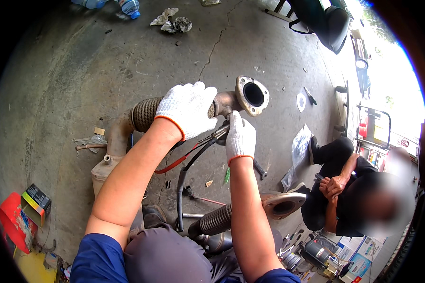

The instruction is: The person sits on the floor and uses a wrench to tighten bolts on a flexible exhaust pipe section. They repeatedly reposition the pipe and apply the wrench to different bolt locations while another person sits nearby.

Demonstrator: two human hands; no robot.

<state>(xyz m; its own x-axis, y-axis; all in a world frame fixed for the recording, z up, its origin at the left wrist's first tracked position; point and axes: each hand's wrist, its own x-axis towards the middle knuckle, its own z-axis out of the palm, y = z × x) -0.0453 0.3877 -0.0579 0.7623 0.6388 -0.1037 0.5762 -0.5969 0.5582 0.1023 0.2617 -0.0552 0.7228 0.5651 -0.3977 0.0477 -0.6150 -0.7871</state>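
A rusty exhaust pipe [120, 129] with a braided flexible section [145, 114] runs across in front of me, ending in an oval flange [244, 96] with a dark round opening. White-gloved, my left hand [189, 109] lies over the braided section, its fingers curled around it. My right hand [241, 137], also gloved, has its fingers closed at a small fitting under the pipe's neck; what they pinch is hidden. Beside them hang metal-ended cables [216, 136] with black and red sleeves. A second exhaust pipe [215, 220] with its own flange [284, 205] lies below my right forearm.
A person [337, 184] in dark clothes crouches at the right, hands together. Tools and parts [316, 252] lie at the lower right. A red container [15, 221] and a small box [36, 203] stand at the left. Plastic wrapping [297, 153] and crumpled paper [177, 24] lie on the concrete.
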